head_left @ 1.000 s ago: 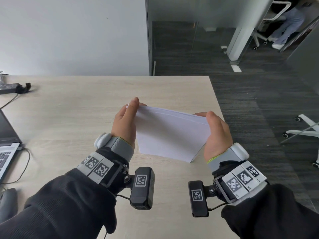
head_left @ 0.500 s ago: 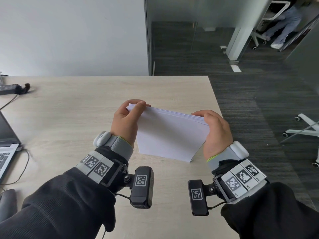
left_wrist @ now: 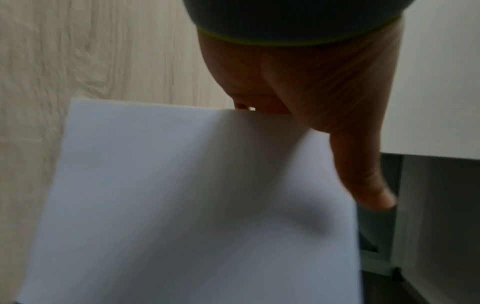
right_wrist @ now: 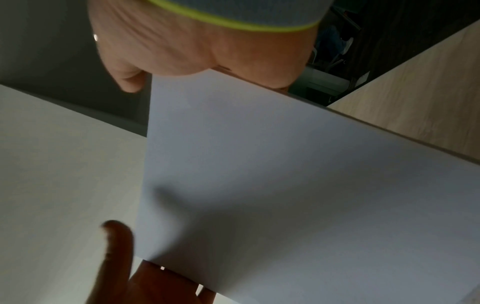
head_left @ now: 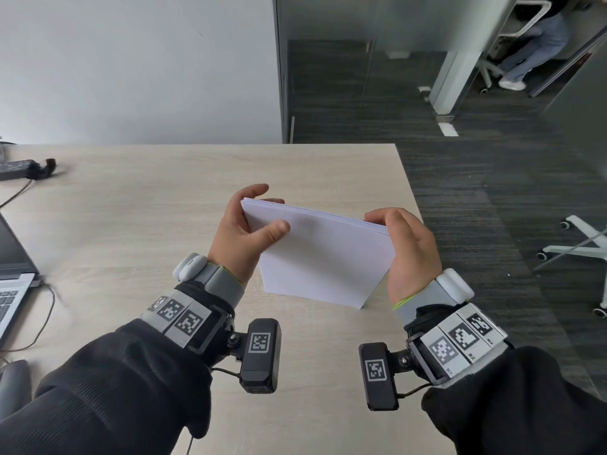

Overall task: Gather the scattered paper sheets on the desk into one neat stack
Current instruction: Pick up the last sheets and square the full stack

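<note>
Over the pale wood desk, left hand and right hand grip the paper stack.

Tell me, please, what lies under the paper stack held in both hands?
Under the paper stack only bare desk shows, around its lower edge. The patch directly beneath is covered by the sheets.

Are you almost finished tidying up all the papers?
Nearly. Done: the sheets are gathered into one stack of paper, and no loose sheets show on the desk. In hand: the left hand and right hand hold the stack by its sides, standing on its lower edge on the desk, probably to square the edges. Left: lay it flat and let go.
</note>
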`<state>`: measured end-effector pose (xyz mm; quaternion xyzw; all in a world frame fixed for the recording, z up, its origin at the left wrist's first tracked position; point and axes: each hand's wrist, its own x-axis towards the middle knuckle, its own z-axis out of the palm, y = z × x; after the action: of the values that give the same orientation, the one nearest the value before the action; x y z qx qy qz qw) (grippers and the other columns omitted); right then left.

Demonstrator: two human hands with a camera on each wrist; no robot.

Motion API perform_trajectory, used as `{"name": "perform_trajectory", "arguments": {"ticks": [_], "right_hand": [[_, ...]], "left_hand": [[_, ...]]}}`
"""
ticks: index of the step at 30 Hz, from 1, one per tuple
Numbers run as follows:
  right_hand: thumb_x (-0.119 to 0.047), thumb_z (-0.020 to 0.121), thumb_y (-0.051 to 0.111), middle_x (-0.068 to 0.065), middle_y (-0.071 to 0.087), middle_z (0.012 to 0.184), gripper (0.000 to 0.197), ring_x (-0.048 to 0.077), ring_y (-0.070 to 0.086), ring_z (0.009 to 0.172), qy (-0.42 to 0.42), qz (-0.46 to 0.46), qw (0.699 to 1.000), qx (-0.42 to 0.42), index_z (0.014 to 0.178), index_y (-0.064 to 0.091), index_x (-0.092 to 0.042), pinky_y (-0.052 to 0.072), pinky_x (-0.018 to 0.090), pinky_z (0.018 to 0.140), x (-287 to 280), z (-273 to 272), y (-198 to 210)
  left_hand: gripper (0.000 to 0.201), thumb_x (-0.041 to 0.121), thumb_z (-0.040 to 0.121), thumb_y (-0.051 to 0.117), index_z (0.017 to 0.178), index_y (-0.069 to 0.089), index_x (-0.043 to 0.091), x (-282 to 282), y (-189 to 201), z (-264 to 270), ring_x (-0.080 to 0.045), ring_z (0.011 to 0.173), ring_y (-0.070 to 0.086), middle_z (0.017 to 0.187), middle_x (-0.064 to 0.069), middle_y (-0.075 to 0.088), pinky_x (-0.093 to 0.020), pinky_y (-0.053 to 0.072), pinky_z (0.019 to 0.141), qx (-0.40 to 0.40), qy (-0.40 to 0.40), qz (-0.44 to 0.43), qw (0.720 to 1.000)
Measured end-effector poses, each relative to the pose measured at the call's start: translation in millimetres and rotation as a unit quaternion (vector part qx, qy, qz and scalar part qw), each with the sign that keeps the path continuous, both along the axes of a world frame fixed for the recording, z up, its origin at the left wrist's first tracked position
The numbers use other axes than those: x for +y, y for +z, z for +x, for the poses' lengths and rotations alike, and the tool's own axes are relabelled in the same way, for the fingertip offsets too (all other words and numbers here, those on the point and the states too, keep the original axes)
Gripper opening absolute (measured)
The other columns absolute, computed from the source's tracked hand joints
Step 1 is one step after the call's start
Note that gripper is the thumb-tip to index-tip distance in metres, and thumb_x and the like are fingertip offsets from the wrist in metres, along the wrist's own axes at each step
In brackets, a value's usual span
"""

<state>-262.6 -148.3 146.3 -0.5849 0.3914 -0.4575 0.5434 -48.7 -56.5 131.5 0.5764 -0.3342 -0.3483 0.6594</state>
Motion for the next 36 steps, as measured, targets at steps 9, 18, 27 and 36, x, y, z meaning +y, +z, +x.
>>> {"name": "perform_trajectory", "arguments": {"ticks": [9,18,27,36], "right_hand": [[-0.047,0.07,0.081,-0.012,0.073,0.106,0.052,0.004,0.067,0.104,0.082,0.012,0.991,0.102,0.113,0.062,-0.027,0.051,0.02,0.084,-3,-19,-54],[-0.012,0.096,0.046,-0.011,0.059,0.08,0.026,0.001,0.052,0.067,0.093,0.035,0.966,0.239,0.097,0.052,-0.036,0.043,0.02,0.067,-6,-29,-84],[-0.025,0.086,0.041,0.004,0.049,0.075,0.009,0.024,0.047,0.066,0.05,0.201,0.896,0.392,0.094,0.04,-0.02,0.04,0.034,0.067,-43,-63,-115],[-0.026,0.069,0.039,0.008,0.06,0.081,0.028,0.034,0.059,0.072,0.106,0.236,0.831,0.493,0.095,0.047,-0.024,0.051,0.039,0.072,-40,-71,-181]], "left_hand": [[0.053,0.021,0.071,0.071,0.123,0.062,0.028,13,-65,12,-0.021,0.113,0.067,0.116,0.004,0.074,-0.054,0.049,0.104,-0.068,-0.035,0.175,0.982],[0.02,0.018,0.105,0.05,0.115,0.062,0.03,10,-80,2,-0.014,0.107,0.063,0.108,0.014,0.07,-0.034,0.047,0.093,-0.144,-0.012,0.244,0.959],[0.016,0.022,0.101,0.054,0.109,0.067,0.017,-30,-79,-36,-0.026,0.094,0.072,0.103,-0.005,0.074,-0.035,0.059,0.076,-0.082,-0.129,0.464,0.872],[0.014,0.026,0.089,0.059,0.096,0.069,0.018,0,-133,-57,-0.028,0.081,0.076,0.091,-0.005,0.077,-0.043,0.064,0.066,-0.041,-0.116,0.561,0.819]]}}
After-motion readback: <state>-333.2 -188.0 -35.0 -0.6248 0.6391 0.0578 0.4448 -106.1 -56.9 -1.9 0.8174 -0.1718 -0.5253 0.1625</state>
